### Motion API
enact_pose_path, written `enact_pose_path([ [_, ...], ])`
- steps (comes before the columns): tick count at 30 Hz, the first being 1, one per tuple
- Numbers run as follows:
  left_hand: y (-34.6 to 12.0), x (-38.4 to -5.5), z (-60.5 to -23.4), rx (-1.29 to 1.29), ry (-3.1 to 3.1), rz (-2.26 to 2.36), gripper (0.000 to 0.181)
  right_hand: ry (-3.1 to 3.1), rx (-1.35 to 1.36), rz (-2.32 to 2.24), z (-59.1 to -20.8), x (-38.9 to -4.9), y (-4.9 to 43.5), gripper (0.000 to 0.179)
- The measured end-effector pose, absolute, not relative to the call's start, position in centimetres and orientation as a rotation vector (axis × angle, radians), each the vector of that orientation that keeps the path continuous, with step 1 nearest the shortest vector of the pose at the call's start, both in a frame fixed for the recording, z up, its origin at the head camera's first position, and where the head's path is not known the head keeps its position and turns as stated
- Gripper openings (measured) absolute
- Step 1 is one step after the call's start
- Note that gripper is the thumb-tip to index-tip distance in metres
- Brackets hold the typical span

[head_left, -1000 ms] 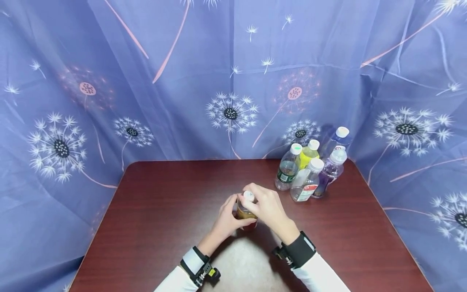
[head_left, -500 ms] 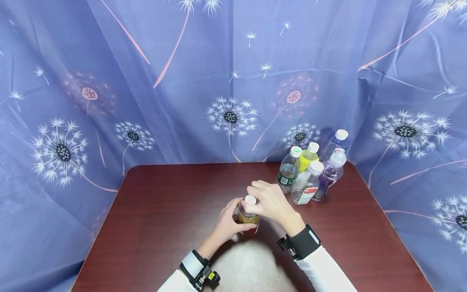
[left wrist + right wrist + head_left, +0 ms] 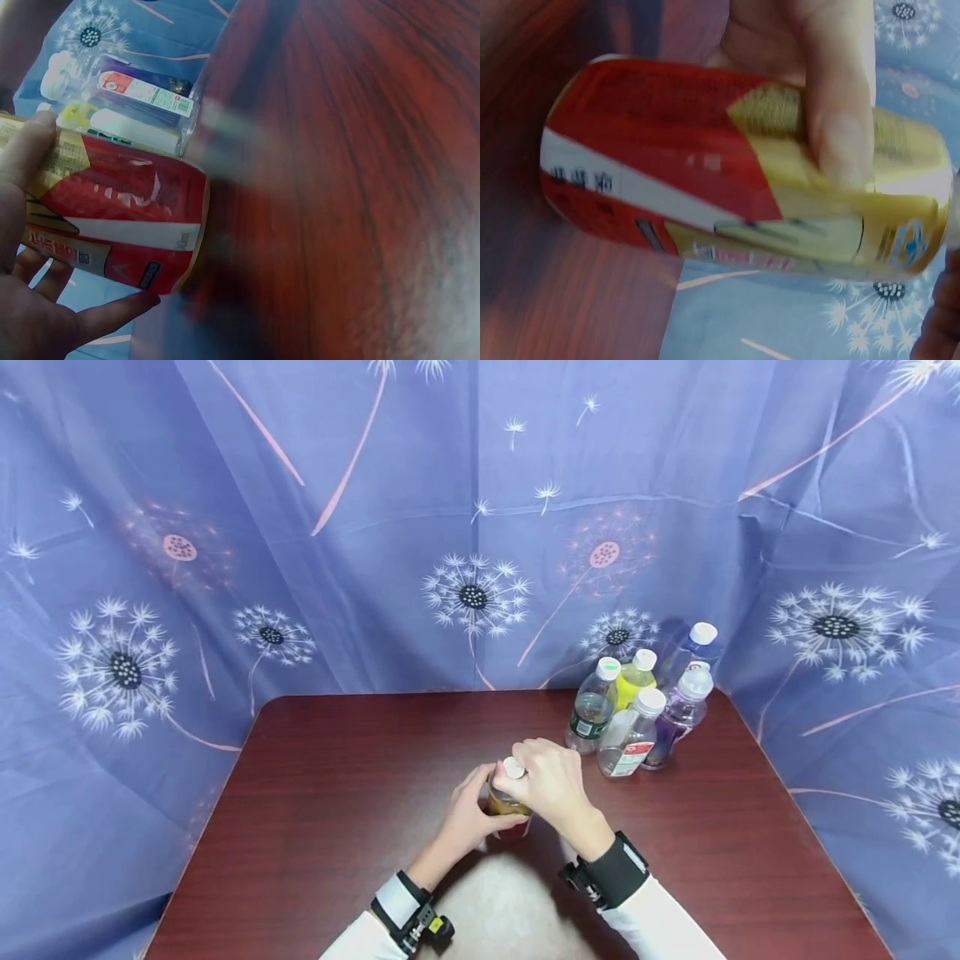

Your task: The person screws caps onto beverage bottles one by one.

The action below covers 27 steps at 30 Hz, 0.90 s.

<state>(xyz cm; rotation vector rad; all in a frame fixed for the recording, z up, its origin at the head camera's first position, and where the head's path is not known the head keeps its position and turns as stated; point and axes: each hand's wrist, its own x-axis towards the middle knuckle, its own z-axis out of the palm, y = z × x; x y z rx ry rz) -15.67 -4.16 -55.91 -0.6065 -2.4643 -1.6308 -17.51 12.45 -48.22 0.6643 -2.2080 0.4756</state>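
A bottle [image 3: 507, 807] with a red and gold label and a white cap [image 3: 513, 767] stands upright on the brown table [image 3: 360, 777]. My left hand [image 3: 467, 817] grips its body from the left, with the thumb across the near side. In the left wrist view, the lower red part of the label on the bottle [image 3: 135, 202] shows past the fingers. My right hand [image 3: 553, 781] pinches the cap from above and the right, its fingers curled. In the right wrist view, the left thumb lies across the gold part of the bottle [image 3: 697, 165].
Several plastic bottles stand together at the table's back right: a clear one with a green label [image 3: 589, 714], a yellow one [image 3: 633, 681], a clear one with a red and white label [image 3: 632, 739], a purple one [image 3: 678, 714] and a blue one [image 3: 693, 647]. A blue curtain [image 3: 360, 610] hangs behind.
My right hand has turned around the cap, its wrist swinging right and then back left, and its fingers are more tightly curled. My left hand and the bottle stay in nearly the same place.
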Motion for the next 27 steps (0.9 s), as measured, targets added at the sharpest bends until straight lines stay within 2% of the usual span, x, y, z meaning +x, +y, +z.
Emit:
enact_pose_path([
  [8, -3.7, -15.8, -55.8, -0.557, -2.467, -1.590, 0.074, -2.233, 0.412, 0.392, -48.4, -16.5, 11.6, 0.039],
  [10, -3.8, -15.8, -55.8, -0.573, -2.475, -1.588, 0.073, -2.279, 0.475, 0.410, -48.1, -16.7, 12.1, 0.042],
  [15, -4.5, -16.1, -55.6, -0.619, -2.486, -1.665, 0.073, -2.378, 0.870, 0.523, -47.0, -18.0, 14.5, 0.051],
  [19, -5.0, -16.2, -55.5, -0.650, -2.491, -1.722, 0.075, -2.342, 1.119, 0.502, -46.2, -19.1, 15.1, 0.045],
  [23, -5.0, -16.0, -55.7, -0.641, -2.501, -1.705, 0.075, -2.272, 1.194, 0.432, -45.9, -19.5, 14.4, 0.035],
  [27, -4.8, -15.9, -55.3, -0.640, -2.486, -1.653, 0.073, -2.281, 1.092, 0.440, -46.2, -19.2, 13.8, 0.033],
])
